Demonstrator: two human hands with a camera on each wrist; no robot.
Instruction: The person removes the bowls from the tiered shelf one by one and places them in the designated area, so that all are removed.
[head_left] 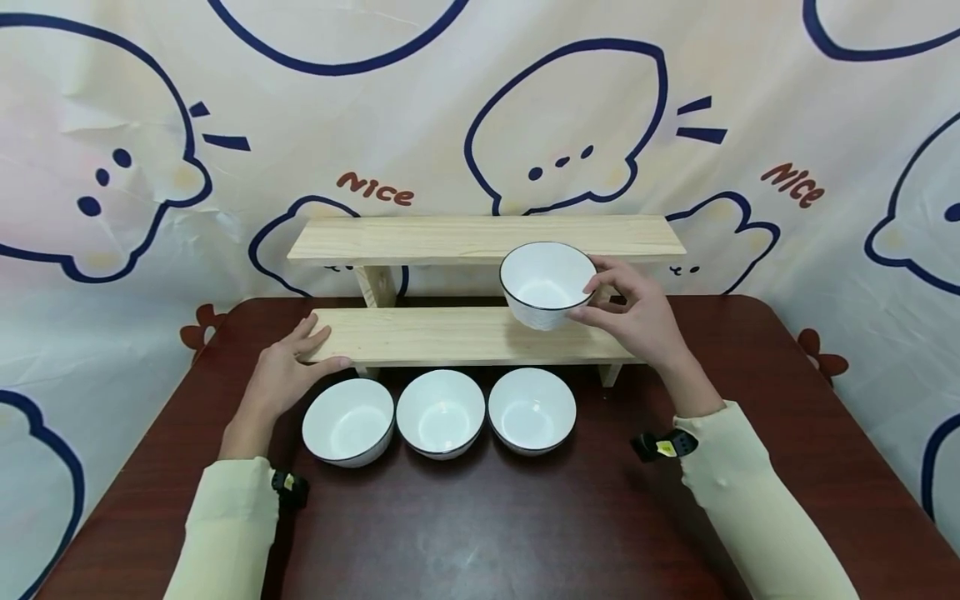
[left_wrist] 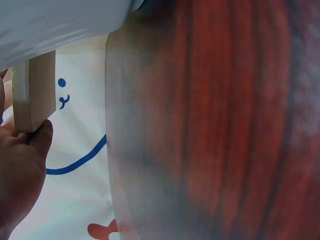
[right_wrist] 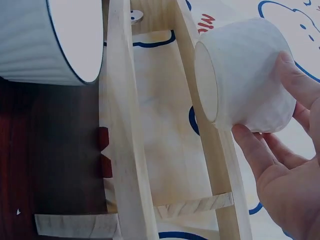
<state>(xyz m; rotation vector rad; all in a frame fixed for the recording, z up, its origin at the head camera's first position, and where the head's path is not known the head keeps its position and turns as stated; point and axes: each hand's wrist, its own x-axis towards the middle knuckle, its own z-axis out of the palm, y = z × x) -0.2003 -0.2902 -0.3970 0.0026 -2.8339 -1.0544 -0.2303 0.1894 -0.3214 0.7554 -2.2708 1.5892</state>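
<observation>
A white bowl (head_left: 546,287) with a thin dark rim is held up in front of the two-tier wooden shelf (head_left: 480,336). My right hand (head_left: 636,315) grips it from the right side, thumb and fingers at its wall. In the right wrist view the same bowl (right_wrist: 245,75) is seen from below, its foot ring showing. My left hand (head_left: 283,379) holds the left end of the lower board, thumb along the front edge. The left wrist view shows that board end (left_wrist: 35,92) between thumb and fingers.
Three more white bowls stand in a row before the shelf: left (head_left: 348,421), middle (head_left: 441,414) and right (head_left: 532,411). The upper board (head_left: 480,240) is behind and above the lower one. Beneath is a dark red-brown table (head_left: 480,533), with a printed cloth (head_left: 420,125) behind.
</observation>
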